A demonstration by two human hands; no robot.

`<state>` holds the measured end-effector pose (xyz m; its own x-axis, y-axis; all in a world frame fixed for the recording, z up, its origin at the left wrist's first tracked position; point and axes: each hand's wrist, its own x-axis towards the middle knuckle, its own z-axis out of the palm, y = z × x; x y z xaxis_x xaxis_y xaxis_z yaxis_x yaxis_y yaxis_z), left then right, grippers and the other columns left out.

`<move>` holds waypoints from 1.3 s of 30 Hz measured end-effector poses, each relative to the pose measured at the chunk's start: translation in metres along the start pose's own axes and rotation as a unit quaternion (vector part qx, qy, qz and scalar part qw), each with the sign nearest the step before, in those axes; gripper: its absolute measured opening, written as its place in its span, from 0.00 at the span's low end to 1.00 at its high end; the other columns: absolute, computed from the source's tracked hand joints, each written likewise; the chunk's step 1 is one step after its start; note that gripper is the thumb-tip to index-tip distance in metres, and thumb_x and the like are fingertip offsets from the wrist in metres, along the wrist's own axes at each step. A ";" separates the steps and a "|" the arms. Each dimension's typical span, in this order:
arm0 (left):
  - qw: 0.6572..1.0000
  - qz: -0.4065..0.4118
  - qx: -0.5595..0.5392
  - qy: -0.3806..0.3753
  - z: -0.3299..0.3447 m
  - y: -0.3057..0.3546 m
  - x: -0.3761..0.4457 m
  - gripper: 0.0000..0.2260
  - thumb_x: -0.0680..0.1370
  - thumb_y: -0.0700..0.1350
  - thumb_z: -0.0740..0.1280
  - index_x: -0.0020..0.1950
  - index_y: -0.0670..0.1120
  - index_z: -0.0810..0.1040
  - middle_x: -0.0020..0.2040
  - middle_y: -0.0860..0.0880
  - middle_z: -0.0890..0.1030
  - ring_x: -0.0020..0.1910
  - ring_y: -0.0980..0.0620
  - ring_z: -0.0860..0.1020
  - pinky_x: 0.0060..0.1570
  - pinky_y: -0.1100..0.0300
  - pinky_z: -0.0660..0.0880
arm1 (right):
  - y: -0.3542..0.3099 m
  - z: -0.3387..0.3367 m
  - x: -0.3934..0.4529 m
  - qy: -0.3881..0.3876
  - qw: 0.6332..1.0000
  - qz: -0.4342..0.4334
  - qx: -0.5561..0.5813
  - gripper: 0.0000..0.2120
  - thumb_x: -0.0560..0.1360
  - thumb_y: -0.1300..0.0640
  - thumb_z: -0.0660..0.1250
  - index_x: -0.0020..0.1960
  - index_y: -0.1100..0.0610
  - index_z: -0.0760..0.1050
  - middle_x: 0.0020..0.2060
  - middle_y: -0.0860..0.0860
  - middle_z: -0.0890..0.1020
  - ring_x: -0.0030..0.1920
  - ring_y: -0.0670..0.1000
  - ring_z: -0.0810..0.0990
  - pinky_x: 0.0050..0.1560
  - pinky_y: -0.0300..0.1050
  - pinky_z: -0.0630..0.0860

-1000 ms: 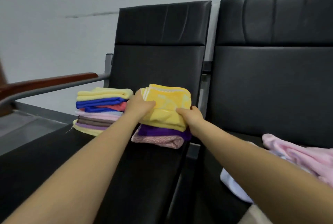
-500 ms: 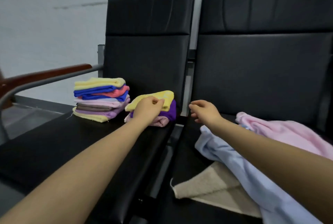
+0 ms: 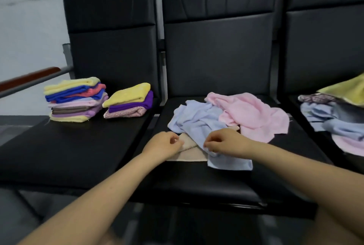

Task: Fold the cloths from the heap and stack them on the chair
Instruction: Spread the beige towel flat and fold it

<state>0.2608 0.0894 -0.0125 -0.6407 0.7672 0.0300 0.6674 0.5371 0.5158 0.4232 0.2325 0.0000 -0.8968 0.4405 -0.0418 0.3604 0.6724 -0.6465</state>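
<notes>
The beige cloth (image 3: 187,151), partly buried under the light-blue cloth (image 3: 199,124) on the middle seat (image 3: 197,181), was pinched by the left hand (image 3: 163,144); the light-blue cloth was gripped by the right hand (image 3: 224,142). Two folded stacks (image 3: 75,100) were seen far left, further cloths (image 3: 334,118) right.

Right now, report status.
Left hand on flat beige cloth. Right hand pinching crumpled light-blue cloth, which overlaps the beige.
</notes>
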 end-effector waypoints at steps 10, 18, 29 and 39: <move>0.981 0.048 -0.183 0.047 -0.006 -0.008 -0.008 0.22 0.69 0.61 0.63 0.39 0.40 0.77 0.33 0.53 0.74 0.33 0.59 0.71 0.36 0.58 0.67 | 0.018 -0.008 0.010 -0.013 0.962 -0.091 -0.257 0.13 0.79 0.46 0.60 0.62 0.42 0.75 0.44 0.43 0.71 0.47 0.45 0.71 0.50 0.46 0.71; 0.814 0.015 -0.557 0.162 -0.060 0.018 0.002 0.13 0.81 0.48 0.61 0.56 0.42 0.80 0.45 0.44 0.83 0.43 0.44 0.79 0.40 0.57 0.73 | 0.060 -0.037 0.015 0.061 0.996 0.008 -0.070 0.15 0.78 0.51 0.65 0.39 0.58 0.81 0.32 0.49 0.82 0.36 0.48 0.79 0.42 0.41 0.75; 0.733 0.095 -0.671 0.063 -0.117 0.090 0.020 0.20 0.79 0.49 0.62 0.29 0.49 0.82 0.32 0.52 0.80 0.33 0.55 0.79 0.39 0.59 0.75 | -0.011 -0.051 0.012 0.184 0.948 -0.110 0.235 0.17 0.77 0.50 0.67 0.65 0.45 0.73 0.52 0.43 0.80 0.52 0.35 0.77 0.54 0.35 0.73; 0.826 0.119 -0.551 0.013 -0.083 0.103 0.018 0.12 0.80 0.47 0.63 0.40 0.46 0.80 0.31 0.52 0.77 0.30 0.57 0.74 0.30 0.66 0.71 | -0.030 -0.059 -0.019 0.154 0.932 -0.103 0.313 0.26 0.74 0.39 0.67 0.38 0.63 0.74 0.31 0.47 0.77 0.35 0.41 0.74 0.37 0.30 0.69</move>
<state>0.2860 0.1296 0.1124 -0.5593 0.7892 0.2535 0.0331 -0.2843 0.9582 0.4448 0.2389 0.0657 -0.7789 0.5557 0.2907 -0.1176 0.3259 -0.9381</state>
